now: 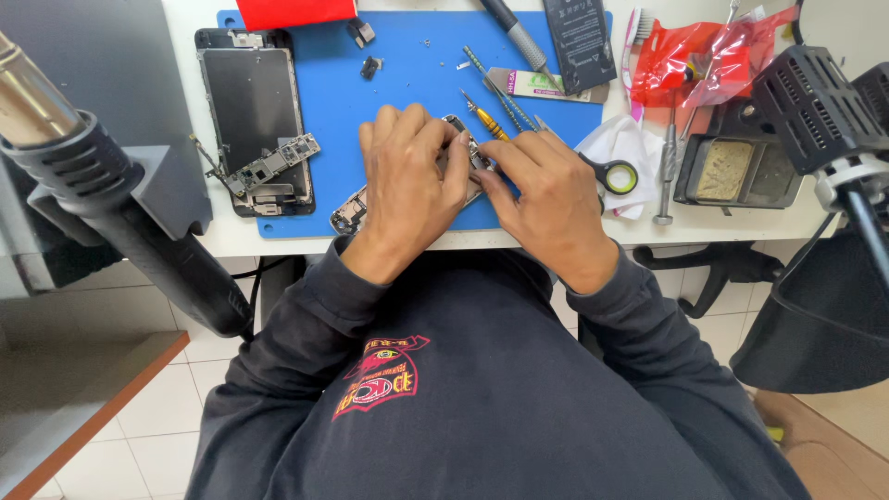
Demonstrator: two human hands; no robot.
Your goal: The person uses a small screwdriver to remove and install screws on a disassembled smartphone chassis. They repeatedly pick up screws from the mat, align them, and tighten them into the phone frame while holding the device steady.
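Item: opened phone chassis (355, 209), lying near the front edge of the blue mat (407, 93), mostly hidden under my hands. I am pressing my left hand (412, 176) down on it, fingers curled together over the frame. I am pinching its right part with my right hand (546, 190). Judged light, rigid, fragile inside; best held by the outer edges. Far left: second phone frame (252, 102) carrying a loose circuit board (276, 163). Right: scissors (613, 174).
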